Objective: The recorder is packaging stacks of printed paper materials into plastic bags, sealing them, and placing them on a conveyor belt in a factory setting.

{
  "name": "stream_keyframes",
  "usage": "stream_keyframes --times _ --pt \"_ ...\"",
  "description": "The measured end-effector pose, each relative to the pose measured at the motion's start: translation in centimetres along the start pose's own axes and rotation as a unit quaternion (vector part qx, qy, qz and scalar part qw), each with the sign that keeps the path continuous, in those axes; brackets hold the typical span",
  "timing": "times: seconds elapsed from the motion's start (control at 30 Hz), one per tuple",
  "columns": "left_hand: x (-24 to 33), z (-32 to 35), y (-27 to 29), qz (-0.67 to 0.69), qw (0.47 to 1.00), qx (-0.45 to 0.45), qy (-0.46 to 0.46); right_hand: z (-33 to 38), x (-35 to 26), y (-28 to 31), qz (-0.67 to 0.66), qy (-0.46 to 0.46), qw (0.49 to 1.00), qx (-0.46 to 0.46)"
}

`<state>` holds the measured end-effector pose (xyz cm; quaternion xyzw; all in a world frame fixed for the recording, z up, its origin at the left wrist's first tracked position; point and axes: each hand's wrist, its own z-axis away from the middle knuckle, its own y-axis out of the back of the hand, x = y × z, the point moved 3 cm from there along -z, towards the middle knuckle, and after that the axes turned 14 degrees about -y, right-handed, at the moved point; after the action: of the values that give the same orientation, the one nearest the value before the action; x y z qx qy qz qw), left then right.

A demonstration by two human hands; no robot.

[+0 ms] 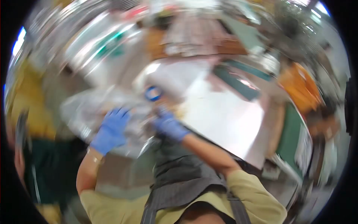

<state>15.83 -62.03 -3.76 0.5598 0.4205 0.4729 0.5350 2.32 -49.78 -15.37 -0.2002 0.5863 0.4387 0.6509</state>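
1. The whole view is smeared by motion blur, so only large shapes and colours can be told.
2. The left hand (110, 130) wears a blue glove and lies on a crumpled sheet of clear plastic wrap (89, 108), which spreads to the left of the white board.
3. The fingers of the left hand point up and away from the person and look loosely spread over the plastic; whether they grip it I cannot tell.
4. The right hand (169, 126), also in a blue glove, is just to the left of the white board (223, 119), at its near left edge.
5. The fingers of the right hand are too blurred to read: spread, pressed together or pinching, I cannot tell.
6. A small round blue and white thing (153, 93) sits just above the right hand, beside the upper left corner of the white board; whether the hand touches it I cannot tell.
7. The white board is a broad, flat, pale sheet lying on the table (123, 74), which shows as a shiny grey surface to the left of and beyond the board.
8. To the right of the white board lies a green panel (292, 138), and farther up on that side an orange shape (300, 87).
9. The person wears a dark grey apron (179, 175) over a yellowish top, below the white board in the view.
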Motion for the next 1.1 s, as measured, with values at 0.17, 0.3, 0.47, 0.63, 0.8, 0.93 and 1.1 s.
stream_keyframes --times 0.17,0.3,0.47,0.63,0.8,0.93,1.1 --pt "-3.5 -0.4 -7.1 0.096 0.99 -0.035 -0.098 2.6 0.7 -5.1 -0.21 0.12 0.964 0.107" --pt "-1.0 -5.0 -6.1 -0.046 0.976 -0.037 -0.21 6.2 -3.1 -4.4 0.22 0.494 0.84 0.045" --pt "2.2 -5.5 -5.2 -0.038 0.975 0.029 -0.217 3.3 -0.3 -5.3 0.381 0.396 0.835 -0.016" --pt "1.1 -3.9 -4.3 -0.033 0.982 0.074 -0.172 -0.6 -0.5 -6.7 0.467 0.44 0.766 -0.029" --pt "-0.3 -0.5 -3.9 -0.028 0.99 0.1 -0.095 1.4 -6.3 -7.1 0.305 0.408 0.849 -0.142" --pt "-1.7 4.1 -3.3 -0.027 0.994 0.1 -0.018 3.4 -8.9 -9.9 0.012 0.437 0.881 -0.184" --pt "-1.7 9.7 -2.0 -0.032 0.991 0.102 0.076 4.3 -9.6 -13.7 0.016 0.424 0.882 -0.207"
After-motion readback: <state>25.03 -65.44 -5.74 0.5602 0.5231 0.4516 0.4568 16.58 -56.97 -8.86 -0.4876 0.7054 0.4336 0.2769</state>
